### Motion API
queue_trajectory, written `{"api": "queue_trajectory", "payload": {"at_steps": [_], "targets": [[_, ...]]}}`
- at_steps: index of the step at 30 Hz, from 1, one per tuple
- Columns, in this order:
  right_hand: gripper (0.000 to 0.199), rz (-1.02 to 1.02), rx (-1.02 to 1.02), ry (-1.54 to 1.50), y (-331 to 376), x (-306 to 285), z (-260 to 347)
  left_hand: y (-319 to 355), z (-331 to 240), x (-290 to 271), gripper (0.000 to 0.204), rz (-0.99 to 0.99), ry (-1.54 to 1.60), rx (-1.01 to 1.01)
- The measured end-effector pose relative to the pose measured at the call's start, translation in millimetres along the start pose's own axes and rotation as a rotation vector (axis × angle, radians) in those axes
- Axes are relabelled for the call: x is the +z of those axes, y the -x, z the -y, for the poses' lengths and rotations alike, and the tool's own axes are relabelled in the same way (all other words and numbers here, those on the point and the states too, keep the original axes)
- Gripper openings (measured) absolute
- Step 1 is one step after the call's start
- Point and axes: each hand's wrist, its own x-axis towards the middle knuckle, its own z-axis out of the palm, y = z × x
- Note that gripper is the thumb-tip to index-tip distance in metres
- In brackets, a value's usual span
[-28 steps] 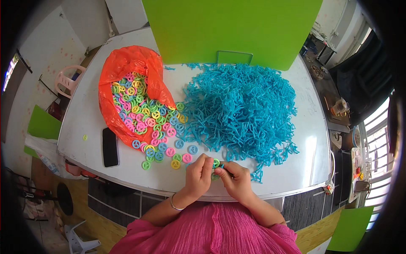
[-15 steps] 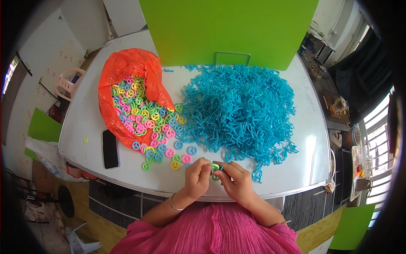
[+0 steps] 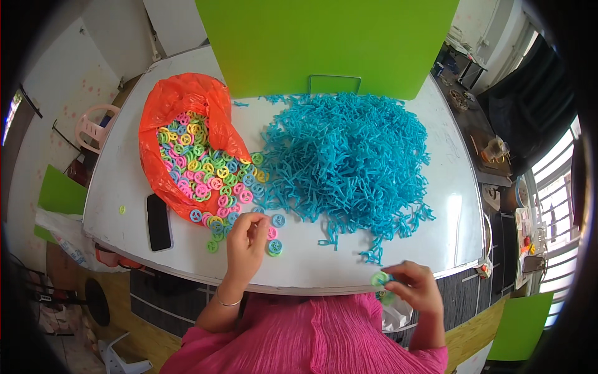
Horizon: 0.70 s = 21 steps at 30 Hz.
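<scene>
My right hand (image 3: 416,288) is off the table's front edge, thumb and fingers pinching a light green toy wheel (image 3: 379,278) with a bit of blue plastic at its centre. Below it, more green wheels (image 3: 386,297) show at the mouth of a white plastic bag (image 3: 397,316). At the front of the loose wheels, my left hand (image 3: 246,244) is closed with its fingers curled; what they hold, if anything, is hidden. Beside its fingertips lie a pink wheel (image 3: 272,233) and a blue wheel (image 3: 278,220).
An open red plastic bag (image 3: 152,159) spills pink, yellow, green and blue wheels onto the white table (image 3: 193,271). A large heap of blue forked plastic pieces (image 3: 352,159) covers the middle right. A black phone (image 3: 159,222) lies at left. The green board (image 3: 324,43) stands behind.
My hands have parted from in front of me. The right one moved right past the table edge with the green wheel; the left one moved left to the loose wheels.
</scene>
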Motion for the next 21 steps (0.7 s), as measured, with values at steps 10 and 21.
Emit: {"api": "queue_trajectory", "payload": {"at_steps": [10,21], "targets": [[0.041,0.213,0.192,0.601,45.9,-19.9,-2.9,14.4,-5.4,-10.1,0.027,0.195,-0.589,0.347],[0.039,-0.034,-0.757,1.029,-111.1,51.3,15.5,17.2,7.9,-5.4,0.013,0.083,-0.17,-0.003]]}}
